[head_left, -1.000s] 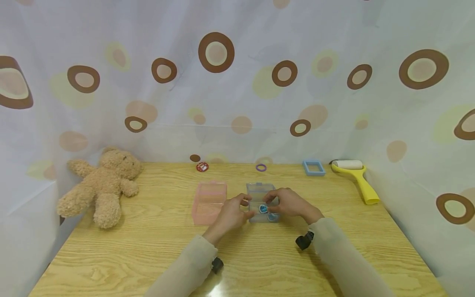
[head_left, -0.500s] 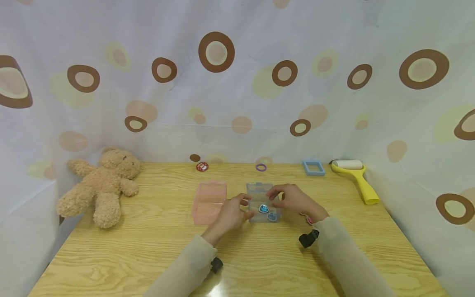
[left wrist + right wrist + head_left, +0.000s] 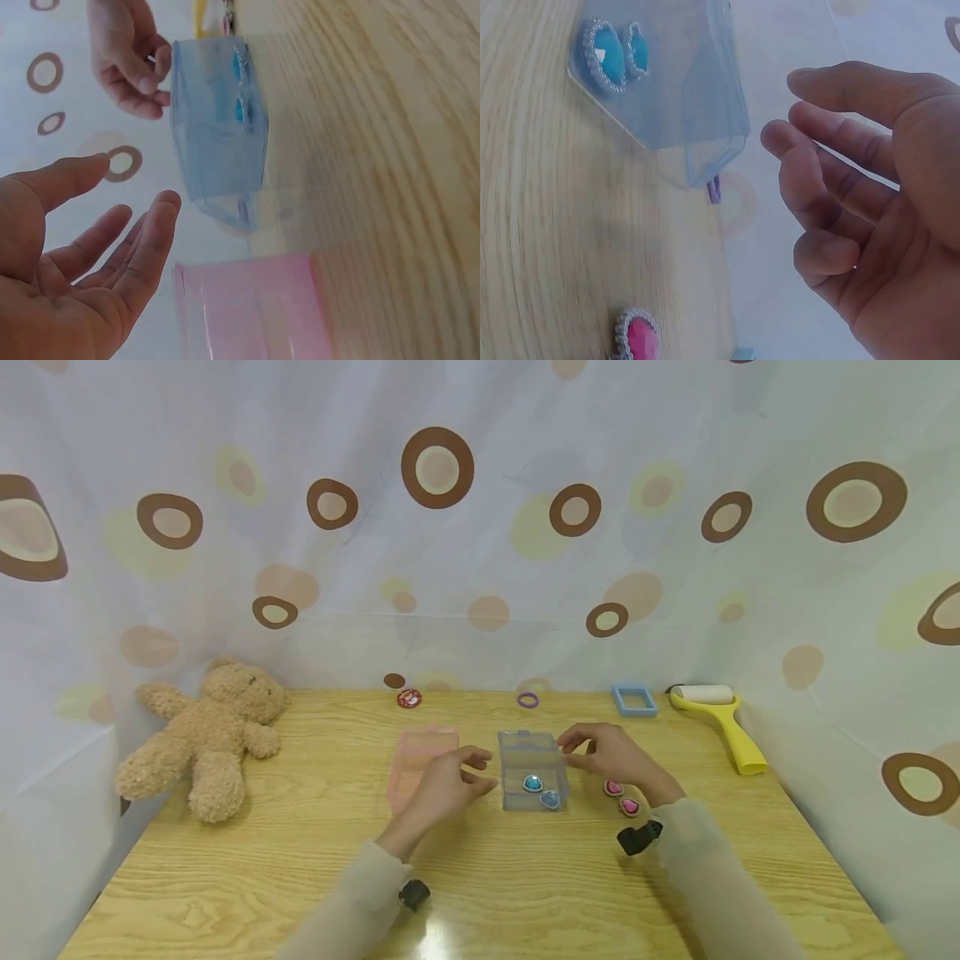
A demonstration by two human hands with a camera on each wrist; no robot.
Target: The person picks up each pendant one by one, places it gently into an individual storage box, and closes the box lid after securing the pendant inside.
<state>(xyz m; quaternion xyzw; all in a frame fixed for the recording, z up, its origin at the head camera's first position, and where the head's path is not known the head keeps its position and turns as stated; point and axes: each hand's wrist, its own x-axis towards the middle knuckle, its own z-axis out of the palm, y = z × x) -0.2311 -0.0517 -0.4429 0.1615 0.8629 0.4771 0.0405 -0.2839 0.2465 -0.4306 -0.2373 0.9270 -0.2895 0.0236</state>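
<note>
Between my hands stands a clear bluish plastic box. Two blue gem ornaments with beaded silver edging lie in it: one blue gem sits left of the other blue gem. My left hand hovers left of the box, partly covering a clear pink box; its fingers are apart and hold nothing. Beside the blue box's right edge is my right hand, fingers loosely bent around nothing. Under the right wrist, a pink gem and another pink gem lie on the table.
Along the back of the wooden table are a red round badge, a purple ring, a blue square frame and a yellow-handled lint roller. A teddy bear leans at the left. Patterned curtain surrounds the table.
Both hands have drawn apart from the blue box, the left hand leftward, the right hand rightward and back. Both blue gems stay in the box, and the pink gems have come into view.
</note>
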